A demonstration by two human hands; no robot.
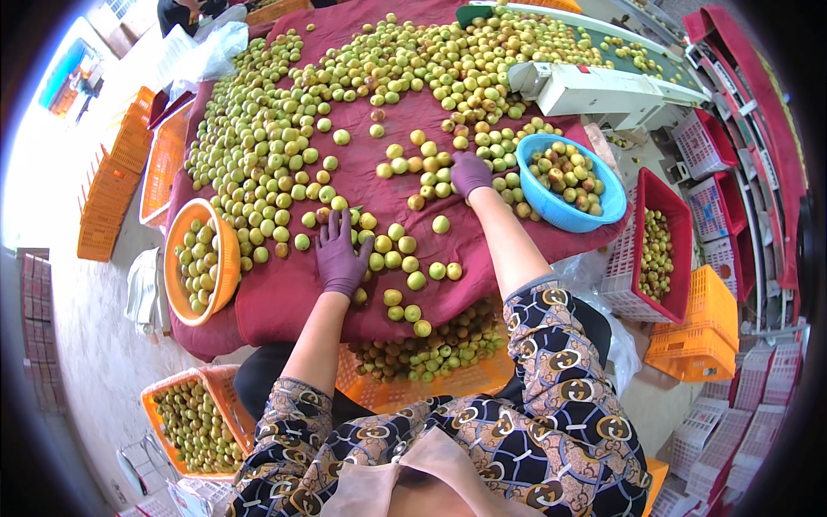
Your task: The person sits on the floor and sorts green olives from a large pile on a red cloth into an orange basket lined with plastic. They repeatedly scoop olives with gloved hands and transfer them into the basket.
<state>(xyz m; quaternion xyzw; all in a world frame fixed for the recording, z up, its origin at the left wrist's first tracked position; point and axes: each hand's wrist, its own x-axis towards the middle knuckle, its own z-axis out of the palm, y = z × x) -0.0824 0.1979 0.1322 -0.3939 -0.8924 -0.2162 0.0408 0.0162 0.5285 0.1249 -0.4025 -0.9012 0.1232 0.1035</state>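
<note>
Small round green-and-brown fruits (245,164) are heaped in a wide arc over a dark red cloth (345,177) on the table. My left hand (342,254), in a purple glove, rests near the front with its fingers spread. Fruits lie around its fingertips, and no grip on any shows. Farther off to the right, my gloved right hand (470,175) is closed, its fingers curled down beside a loose group of fruits (428,164). What it holds, if anything, is hidden. Several loose fruits (407,245) lie between the hands.
An orange basin (227,284) of fruits stands at the left edge, a blue basin (534,202) at the right. Below the table edge is an orange crate (370,392) of browner fruits. More filled crates (603,284) flank the table. A white-framed conveyor (603,95) is at far right.
</note>
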